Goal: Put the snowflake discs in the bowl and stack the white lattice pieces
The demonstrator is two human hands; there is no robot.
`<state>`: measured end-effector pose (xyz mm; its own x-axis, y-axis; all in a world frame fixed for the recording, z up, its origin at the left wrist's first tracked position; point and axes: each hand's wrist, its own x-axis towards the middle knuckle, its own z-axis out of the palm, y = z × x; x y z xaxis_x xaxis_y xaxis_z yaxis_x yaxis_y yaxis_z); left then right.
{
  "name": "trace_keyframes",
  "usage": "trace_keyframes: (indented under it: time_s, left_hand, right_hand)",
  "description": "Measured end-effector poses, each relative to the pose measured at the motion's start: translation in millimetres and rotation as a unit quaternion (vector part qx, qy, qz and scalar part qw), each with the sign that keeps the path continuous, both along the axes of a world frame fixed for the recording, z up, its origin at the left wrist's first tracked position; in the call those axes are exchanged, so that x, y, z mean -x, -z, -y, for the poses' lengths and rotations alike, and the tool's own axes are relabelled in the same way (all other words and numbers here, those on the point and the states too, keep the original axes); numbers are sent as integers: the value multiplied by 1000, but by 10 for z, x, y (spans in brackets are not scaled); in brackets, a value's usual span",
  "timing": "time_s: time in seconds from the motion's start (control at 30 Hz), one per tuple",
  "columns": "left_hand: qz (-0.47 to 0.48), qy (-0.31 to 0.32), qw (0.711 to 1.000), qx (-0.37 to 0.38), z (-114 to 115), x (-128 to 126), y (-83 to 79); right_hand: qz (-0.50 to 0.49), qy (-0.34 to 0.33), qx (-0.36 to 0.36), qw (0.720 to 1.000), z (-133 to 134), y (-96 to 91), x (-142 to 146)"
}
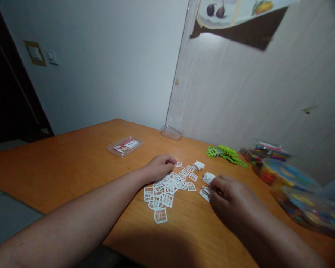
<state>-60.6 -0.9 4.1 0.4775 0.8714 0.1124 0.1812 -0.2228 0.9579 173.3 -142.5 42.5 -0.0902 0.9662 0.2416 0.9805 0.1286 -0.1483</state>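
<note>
Many small white window-shaped lattice pieces (171, 186) lie in a loose, overlapping heap at the middle of the table. My left hand (159, 166) rests at the heap's far left side, its thumb and forefinger pinched at the edge of a single white window piece (179, 164). To the right of the heap stand small stacks: a far stack (198, 165), a middle stack (208, 178) and a near stack (204, 193). My right hand (229, 191) has its fingers curled closed at the near stack's right edge, and its fingertips are partly hidden.
The orange-brown table (80, 160) meets the wall behind. A clear lid with a label (125, 146) and a clear plastic tray (171, 133) lie toward the back. Green lattice pieces (226, 153) sit back right, beside tubs of colourful pieces (290, 175) along the right side.
</note>
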Motion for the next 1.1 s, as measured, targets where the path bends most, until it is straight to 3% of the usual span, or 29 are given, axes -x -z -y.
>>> trace_keyframes:
  time_s: [0.17,0.37,0.7,1.1]
  left_hand:
    - [-10,-5,1000,3,13,5,-23]
    - [-22,-12,999,-22,-45,7,35]
    - [-22,-6,999,-28,-71,17,62]
    - [-27,-7,999,-40,-26,19,11]
  right_hand:
    - [-23,-21,69,997,49,-55,-32]
    - [-37,65,110,991,54,-88,-94]
    - [-63,11,147,987,-2,-64,-157]
    - [-34,93,135,986,-125,22,-205]
